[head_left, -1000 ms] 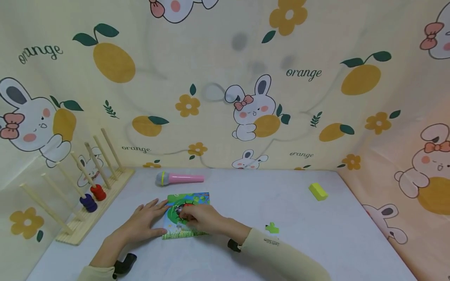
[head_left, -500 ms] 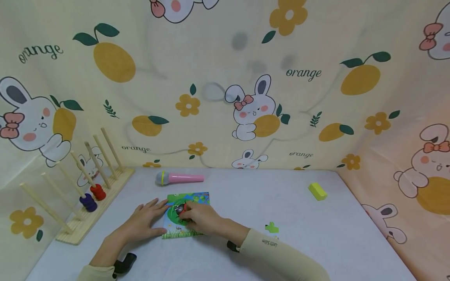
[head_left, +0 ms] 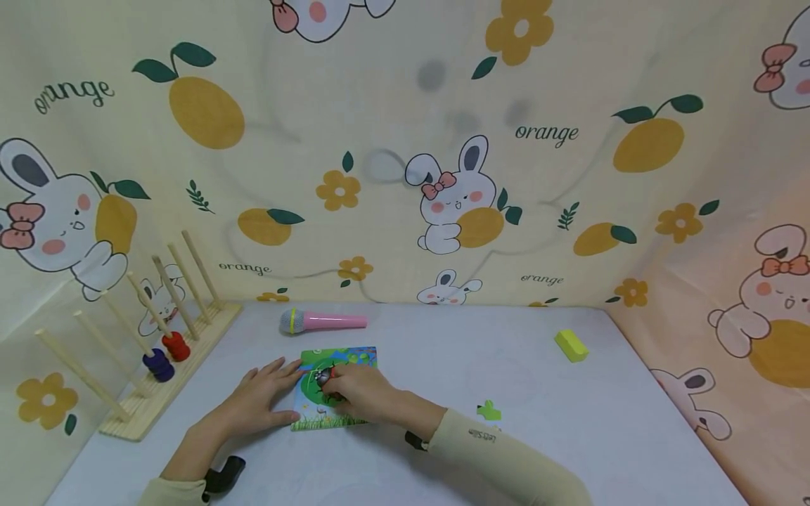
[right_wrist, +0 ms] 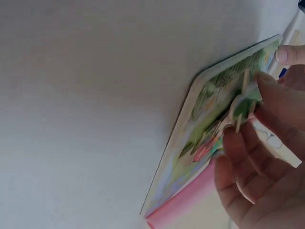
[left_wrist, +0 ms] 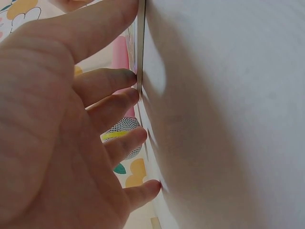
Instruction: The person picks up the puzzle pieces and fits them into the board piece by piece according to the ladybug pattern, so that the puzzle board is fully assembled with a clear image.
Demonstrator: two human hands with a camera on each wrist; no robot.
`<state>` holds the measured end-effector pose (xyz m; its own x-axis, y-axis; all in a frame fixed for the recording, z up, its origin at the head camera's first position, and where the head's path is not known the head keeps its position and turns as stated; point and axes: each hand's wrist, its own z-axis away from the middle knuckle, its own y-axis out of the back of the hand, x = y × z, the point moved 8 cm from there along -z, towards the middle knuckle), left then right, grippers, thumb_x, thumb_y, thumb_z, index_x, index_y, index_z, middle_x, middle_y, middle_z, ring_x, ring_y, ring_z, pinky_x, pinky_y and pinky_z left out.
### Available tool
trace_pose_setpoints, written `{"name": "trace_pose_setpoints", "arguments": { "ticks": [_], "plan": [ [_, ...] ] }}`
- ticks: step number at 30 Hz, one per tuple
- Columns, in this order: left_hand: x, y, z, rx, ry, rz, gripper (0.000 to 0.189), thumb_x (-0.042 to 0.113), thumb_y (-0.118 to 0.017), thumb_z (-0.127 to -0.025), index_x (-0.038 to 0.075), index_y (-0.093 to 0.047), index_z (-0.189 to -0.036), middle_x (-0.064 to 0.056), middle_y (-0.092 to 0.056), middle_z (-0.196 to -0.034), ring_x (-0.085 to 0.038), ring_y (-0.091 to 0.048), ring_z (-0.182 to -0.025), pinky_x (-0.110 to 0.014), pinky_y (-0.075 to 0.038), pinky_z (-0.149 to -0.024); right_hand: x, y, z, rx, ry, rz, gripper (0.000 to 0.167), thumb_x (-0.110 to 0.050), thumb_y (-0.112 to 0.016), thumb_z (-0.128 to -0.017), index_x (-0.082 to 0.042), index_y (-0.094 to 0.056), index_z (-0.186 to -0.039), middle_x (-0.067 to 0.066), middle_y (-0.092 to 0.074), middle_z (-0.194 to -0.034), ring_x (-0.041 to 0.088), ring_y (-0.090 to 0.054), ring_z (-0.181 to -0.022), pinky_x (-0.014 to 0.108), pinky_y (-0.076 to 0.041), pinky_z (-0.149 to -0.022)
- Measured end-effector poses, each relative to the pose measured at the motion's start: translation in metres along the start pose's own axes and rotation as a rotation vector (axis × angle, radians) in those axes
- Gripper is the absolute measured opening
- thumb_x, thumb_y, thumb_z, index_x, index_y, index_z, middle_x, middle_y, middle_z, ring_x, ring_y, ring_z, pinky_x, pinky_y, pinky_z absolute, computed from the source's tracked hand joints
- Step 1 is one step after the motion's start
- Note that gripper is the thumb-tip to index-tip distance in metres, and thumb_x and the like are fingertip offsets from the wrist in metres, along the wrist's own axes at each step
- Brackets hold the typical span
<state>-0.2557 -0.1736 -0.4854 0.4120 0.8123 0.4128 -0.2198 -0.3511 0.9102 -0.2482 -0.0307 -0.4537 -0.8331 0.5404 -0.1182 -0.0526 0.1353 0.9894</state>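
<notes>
A thin jigsaw board (head_left: 316, 423) with a ladybird picture on green lies on the white table, left of centre. My left hand (head_left: 256, 399) rests at its left side, fingers spread and fairly straight. In the left wrist view, the thumb and fingertips meet the board's edge. My right hand (head_left: 368, 395) is over the board's right half, covering part of the ladybird. Between its thumb and fingers it pinches a small green puzzle piece (right_wrist: 243, 109), close over the picture in the right wrist view. Another bright green puzzle piece (head_left: 489, 410) lies on the table to the right.
Behind the board lies a toy microphone (head_left: 332, 321) with a pink handle. A wooden peg rack (head_left: 136, 419) with blue rings (head_left: 159, 366) and red rings (head_left: 177, 346) stands at the left. A yellow block (head_left: 572, 346) sits at the back right. Patterned cloth encloses the table.
My right hand has shifted slightly over the board, so more of the ladybird's dark head shows beside the fingers. The left hand stays in place.
</notes>
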Motion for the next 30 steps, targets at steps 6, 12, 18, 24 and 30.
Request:
{"name": "trace_pose_setpoints", "arguments": {
  "ticks": [6,12,18,24,30],
  "plan": [
    [0.0008,0.0004,0.0,0.001,-0.002,0.001,0.081,0.05,-0.078,-0.081,0.006,-0.053,-0.144,-0.015,-0.041,-0.155,-0.049,-0.027,-0.143,-0.081,-0.018,-0.103,0.002,-0.005,-0.001,-0.038,-0.04,-0.001,0.03,-0.029,-0.082,-0.083,-0.022,-0.076,-0.112,-0.006,-0.061,-0.102,0.003,-0.055,-0.091,0.015,-0.047,-0.076],
    [0.0006,0.0002,0.0001,-0.002,0.002,0.0,0.082,0.052,-0.077,-0.081,0.006,-0.052,-0.144,-0.014,-0.041,-0.155,-0.049,-0.027,-0.143,-0.081,-0.018,-0.103,0.0032,-0.0066,-0.0017,-0.072,-0.073,-0.047,0.03,-0.027,-0.083,-0.083,-0.02,-0.074,-0.111,-0.008,-0.064,-0.104,0.004,-0.056,-0.094,0.017,-0.047,-0.079],
    [0.0009,0.0006,0.0006,-0.007,0.004,0.004,0.082,0.052,-0.077,-0.082,0.006,-0.052,-0.145,-0.015,-0.04,-0.155,-0.049,-0.027,-0.143,-0.081,-0.018,-0.103,0.0029,-0.0066,-0.0028,-0.088,-0.081,-0.06,0.028,-0.027,-0.083,-0.083,-0.02,-0.074,-0.109,-0.009,-0.063,-0.1,0.003,-0.055,-0.09,0.016,-0.045,-0.074],
    [0.0011,0.0004,0.0007,-0.006,0.002,0.004,0.081,0.051,-0.077,-0.082,0.006,-0.052,-0.144,-0.015,-0.041,-0.155,-0.05,-0.027,-0.143,-0.081,-0.018,-0.102,0.0024,-0.0066,-0.0036,-0.096,-0.088,-0.076,0.029,-0.027,-0.083,-0.083,-0.019,-0.075,-0.109,-0.008,-0.063,-0.1,0.003,-0.055,-0.09,0.017,-0.045,-0.075],
    [0.0004,0.0001,0.0002,-0.008,0.005,0.002,0.082,0.052,-0.077,-0.081,0.006,-0.052,-0.144,-0.015,-0.041,-0.155,-0.049,-0.027,-0.143,-0.081,-0.018,-0.102,0.0011,-0.0049,-0.0038,-0.104,-0.105,-0.072,0.027,-0.026,-0.083,-0.083,-0.02,-0.075,-0.107,-0.009,-0.063,-0.101,0.003,-0.055,-0.091,0.016,-0.045,-0.075]
  ]
}}
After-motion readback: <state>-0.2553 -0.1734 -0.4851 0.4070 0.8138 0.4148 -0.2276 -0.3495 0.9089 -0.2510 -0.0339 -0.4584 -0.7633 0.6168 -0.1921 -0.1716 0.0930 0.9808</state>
